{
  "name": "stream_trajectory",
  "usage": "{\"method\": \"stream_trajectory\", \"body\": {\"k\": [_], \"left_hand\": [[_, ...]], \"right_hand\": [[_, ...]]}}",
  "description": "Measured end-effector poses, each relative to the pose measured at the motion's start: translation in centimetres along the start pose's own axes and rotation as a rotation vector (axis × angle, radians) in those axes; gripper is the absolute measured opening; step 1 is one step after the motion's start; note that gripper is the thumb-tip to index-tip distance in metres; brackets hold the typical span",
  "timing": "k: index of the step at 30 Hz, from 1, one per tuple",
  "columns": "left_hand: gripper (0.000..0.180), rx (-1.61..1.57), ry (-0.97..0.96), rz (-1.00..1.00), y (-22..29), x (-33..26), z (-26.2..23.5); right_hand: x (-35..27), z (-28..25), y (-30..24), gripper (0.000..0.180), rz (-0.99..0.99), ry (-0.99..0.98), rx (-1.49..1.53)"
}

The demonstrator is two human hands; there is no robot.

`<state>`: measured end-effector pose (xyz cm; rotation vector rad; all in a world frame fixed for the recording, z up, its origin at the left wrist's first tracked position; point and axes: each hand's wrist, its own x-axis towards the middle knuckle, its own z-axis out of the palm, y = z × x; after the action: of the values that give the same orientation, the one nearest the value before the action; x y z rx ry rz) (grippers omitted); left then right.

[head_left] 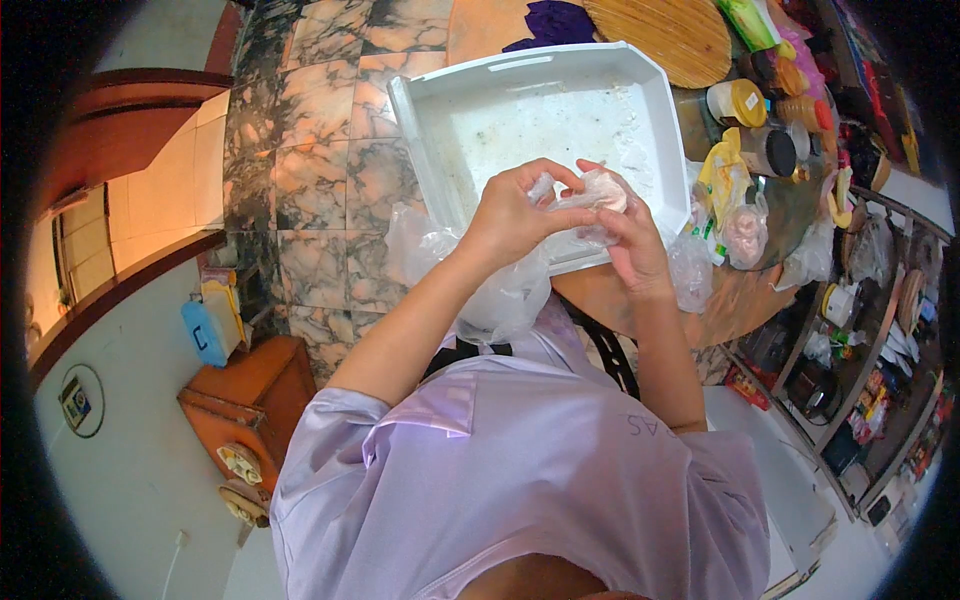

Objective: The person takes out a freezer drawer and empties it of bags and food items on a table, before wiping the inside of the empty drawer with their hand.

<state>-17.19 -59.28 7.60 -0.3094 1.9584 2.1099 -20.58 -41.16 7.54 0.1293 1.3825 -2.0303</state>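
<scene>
Pinching a clear plastic bag (pixel 520 270) between them above the white tray (pixel 430 130), the left hand (pixel 515 215) grips its upper edge while the right hand (pixel 625 235), closer to the pale lump (pixel 603 192) inside, closes around it

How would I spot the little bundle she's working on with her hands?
Find the big white tray on the wooden table. Just over its near edge, the left hand and right hand meet around a small pale pinkish lump in clear plastic. Unlike the bagged items beside the jars, it is held up off the table.
</scene>
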Motion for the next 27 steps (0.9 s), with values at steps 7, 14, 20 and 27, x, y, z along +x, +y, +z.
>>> {"method": "stream_trajectory", "body": {"k": [7,14,20,27], "left_hand": [[0.012,0.038,0.114,0.112,-0.7,0.1,0.4],[0.007,0.089,0.298,0.392,-1.2,0.5,1.2],[0.007,-0.257,0.141,0.023,-0.9,0.1,1.2],[0.015,-0.137,0.286,-0.023,-0.6,0.6,-0.5]], "right_hand": [[-0.3,-0.4,0.0,0.058,0.071,-0.045,-0.017],[-0.2,-0.2,0.3,0.056,0.066,-0.027,0.002],[-0.4,-0.4,0.5,0.058,0.065,0.013,0.006],[-1.4,-2.9,0.2,0.049,0.007,0.137,0.063]]}}
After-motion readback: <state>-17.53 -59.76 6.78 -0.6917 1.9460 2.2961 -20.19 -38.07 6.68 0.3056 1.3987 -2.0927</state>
